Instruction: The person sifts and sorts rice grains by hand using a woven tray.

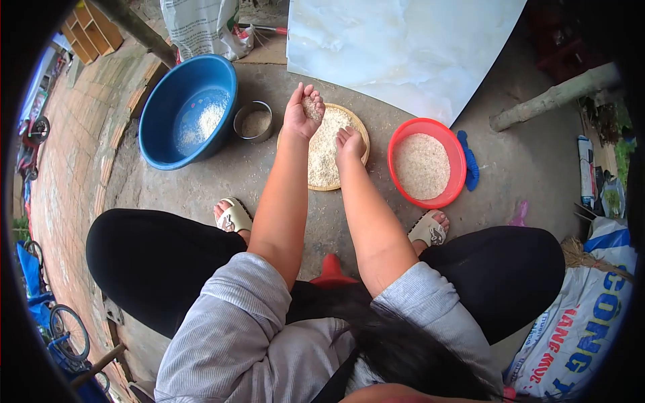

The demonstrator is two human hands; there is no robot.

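My left hand [304, 115] is raised palm up over the left rim of a round woven tray [365, 127]. Its fingers curl around a small heap of brownish grain [312, 109]. Pale rice-like grain [327, 151] covers the tray. Above the tray's right side, my right hand [349, 143] has its fingers bent inward; what they hold, if anything, is hidden. A metal tin [253, 136] with some grain inside stands left of the tray. To the right is a red basin [391, 161] filled with pale grain.
A large blue basin [158, 144] holding some pale grain tilts at the left. A marbled white panel [396, 50] stands ahead. Wooden posts [557, 97] rise at both sides. A blue cloth [470, 161] lies by the red basin; a printed sack [571, 329] is at lower right.
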